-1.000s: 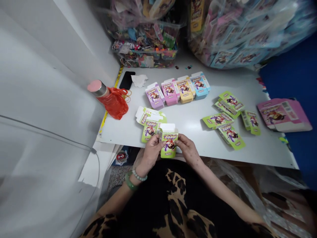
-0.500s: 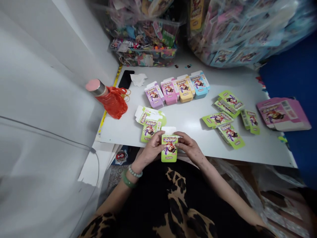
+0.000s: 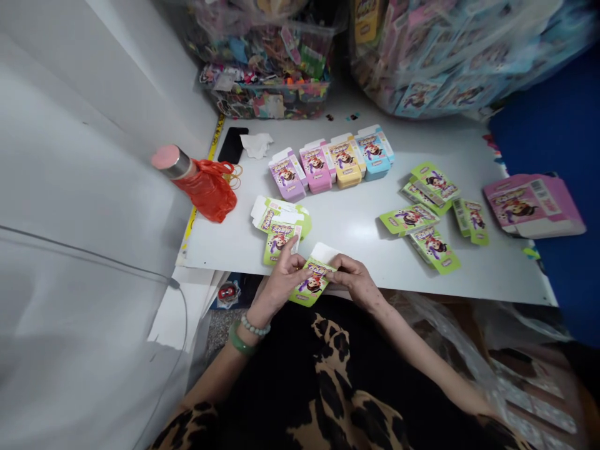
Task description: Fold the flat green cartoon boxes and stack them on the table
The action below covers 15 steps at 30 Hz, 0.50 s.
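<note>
Between both hands, at the table's front edge, a small green card box [image 3: 311,286] with a cartoon figure is tilted, its white top flap standing up. My left hand [image 3: 280,280] grips the box's left side, thumb on the front and index finger stretched out. On the right side, my right hand [image 3: 355,279] pinches the edge between thumb and fingers. Just beyond my left hand lie other green boxes [image 3: 280,240], overlapping, one with white flaps spread. Whether anything is inside the held box is hidden.
Purple [image 3: 287,176], pink [image 3: 316,167], yellow [image 3: 345,161] and blue boxes [image 3: 374,153] stand in a row. Several green boxes [image 3: 434,247] lie right, near a larger pink box [image 3: 534,206]. A bottle [image 3: 175,164] in a red bag stands left. Filled plastic bags [image 3: 445,62] line the back.
The held green box has turned from upright to slanted, its top leaning right. My left index finger has lifted off it and now points outward. The view has shifted slightly.
</note>
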Motion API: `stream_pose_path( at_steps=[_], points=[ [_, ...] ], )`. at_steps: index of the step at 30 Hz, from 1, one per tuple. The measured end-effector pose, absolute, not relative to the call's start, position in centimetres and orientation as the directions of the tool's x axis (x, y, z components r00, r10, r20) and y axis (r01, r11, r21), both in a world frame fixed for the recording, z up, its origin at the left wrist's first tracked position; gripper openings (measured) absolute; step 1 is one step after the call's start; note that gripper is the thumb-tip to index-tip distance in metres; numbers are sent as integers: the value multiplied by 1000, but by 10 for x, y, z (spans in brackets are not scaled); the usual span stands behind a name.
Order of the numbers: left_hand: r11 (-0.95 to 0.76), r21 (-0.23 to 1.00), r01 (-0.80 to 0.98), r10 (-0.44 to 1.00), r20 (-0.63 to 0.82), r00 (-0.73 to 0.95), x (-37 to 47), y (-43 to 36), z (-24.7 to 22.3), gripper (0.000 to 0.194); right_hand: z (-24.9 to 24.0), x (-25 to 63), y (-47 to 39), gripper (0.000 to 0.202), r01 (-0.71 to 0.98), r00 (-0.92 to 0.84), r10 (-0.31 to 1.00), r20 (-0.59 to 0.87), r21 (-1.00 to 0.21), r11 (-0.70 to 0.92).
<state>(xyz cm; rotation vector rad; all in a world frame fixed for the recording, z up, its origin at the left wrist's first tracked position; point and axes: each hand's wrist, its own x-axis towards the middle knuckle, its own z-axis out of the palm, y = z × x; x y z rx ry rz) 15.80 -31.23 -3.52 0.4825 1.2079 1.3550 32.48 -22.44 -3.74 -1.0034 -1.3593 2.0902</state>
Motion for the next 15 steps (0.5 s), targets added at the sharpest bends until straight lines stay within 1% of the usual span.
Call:
stream_pose_path(
  at_steps=[1,2,4,5,6,7,8,10,11,12,13,14,15],
  points=[
    [279,826,-490,907,-394,-147,158,-312,-34,69,-36,324,-223,22,-9,-625,707,-332,-902,-431],
    [329,799,-503,909,-413,-62,158,-313,-32,64,-35,324,-222,26,-33,-621,710,-334,-893,-449],
    [408,749,-523,900,-427,91,159,-313,-28,55,-34,326,-218,50,-55,-626,706,-331,-884,-463],
    [427,729,-534,895,-424,138,160,-313,-27,54,-34,327,-216,58,-52,-630,706,-324,-890,-454],
    [433,715,-548,894,-419,161,160,-312,-26,54,-35,329,-214,60,-41,-629,713,-310,-902,-429],
    [432,706,-561,894,-414,168,161,-312,-25,55,-36,330,-213,54,-23,-621,730,-287,-923,-383],
    [430,701,-569,895,-415,164,162,-310,-26,55,-37,332,-213,44,4,-606,755,-250,-950,-312],
    [416,708,-571,895,-429,121,164,-308,-28,54,-39,335,-214,24,76,-573,810,-125,-992,-100],
    [406,715,-569,895,-438,88,165,-307,-31,52,-38,336,-214,18,112,-564,824,-48,-994,19],
    [396,723,-567,894,-445,56,166,-306,-33,50,-37,337,-214,16,139,-571,821,20,-983,121],
    [388,729,-564,892,-451,30,167,-305,-36,48,-35,338,-214,16,149,-591,804,66,-970,189],
    [382,736,-559,891,-454,11,169,-305,-38,47,-33,339,-214,17,145,-619,781,80,-966,213],
    [375,744,-553,891,-453,-5,170,-305,-39,46,-31,339,-212,18,133,-644,762,65,-972,195]
  ],
)
